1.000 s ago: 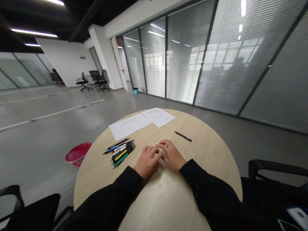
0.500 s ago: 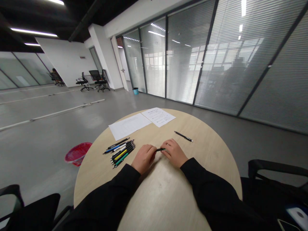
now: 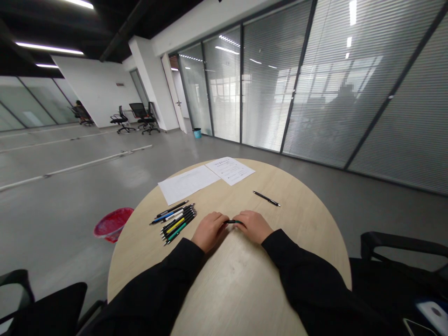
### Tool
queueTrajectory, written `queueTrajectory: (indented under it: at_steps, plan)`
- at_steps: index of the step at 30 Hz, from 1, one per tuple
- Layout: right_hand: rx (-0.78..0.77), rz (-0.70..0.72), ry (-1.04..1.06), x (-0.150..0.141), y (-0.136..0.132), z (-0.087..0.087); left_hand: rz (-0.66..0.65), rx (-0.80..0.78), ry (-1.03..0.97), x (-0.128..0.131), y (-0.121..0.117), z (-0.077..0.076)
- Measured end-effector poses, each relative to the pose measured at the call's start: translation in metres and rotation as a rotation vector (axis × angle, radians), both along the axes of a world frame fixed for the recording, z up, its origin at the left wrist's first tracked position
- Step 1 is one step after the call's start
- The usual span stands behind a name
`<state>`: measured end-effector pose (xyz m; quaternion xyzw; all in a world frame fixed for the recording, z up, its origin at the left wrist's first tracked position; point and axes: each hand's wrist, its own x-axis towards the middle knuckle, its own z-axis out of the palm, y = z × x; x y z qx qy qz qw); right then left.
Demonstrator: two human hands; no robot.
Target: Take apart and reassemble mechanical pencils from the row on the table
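A dark pen with a bit of green [image 3: 231, 221] spans the gap between my two hands, just above the table. My left hand [image 3: 210, 230] is closed on one end of it, and my right hand [image 3: 255, 226] grips the other end. Both ends are hidden by the fingers. Left of my left hand lies a row of several pens [image 3: 178, 221] in black, blue, white, yellow and green. Beyond my right hand a single black pen [image 3: 266, 198] rests on the wood.
The round wooden table [image 3: 224, 289] bears two paper sheets, a blank-looking one [image 3: 189, 183] and a printed one [image 3: 231, 170], at its far side. A red bin [image 3: 114, 224] stands on the floor at left. Black chairs [image 3: 402, 261] flank the table.
The pen between my hands has turned from slightly slanted to nearly level. My right hand has dipped a little toward me. The pens on the table have stayed put.
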<state>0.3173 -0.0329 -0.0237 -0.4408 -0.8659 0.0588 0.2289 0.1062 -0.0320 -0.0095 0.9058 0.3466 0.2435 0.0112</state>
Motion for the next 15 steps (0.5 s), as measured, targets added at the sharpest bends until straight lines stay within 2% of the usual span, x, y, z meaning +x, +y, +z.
queueTrajectory:
  at_steps: [15]
  plan:
    - [-0.072, -0.064, 0.004, 0.0092, 0.002, 0.0085, 0.086, -0.114, -0.053, -0.0075, 0.0061, -0.0021]
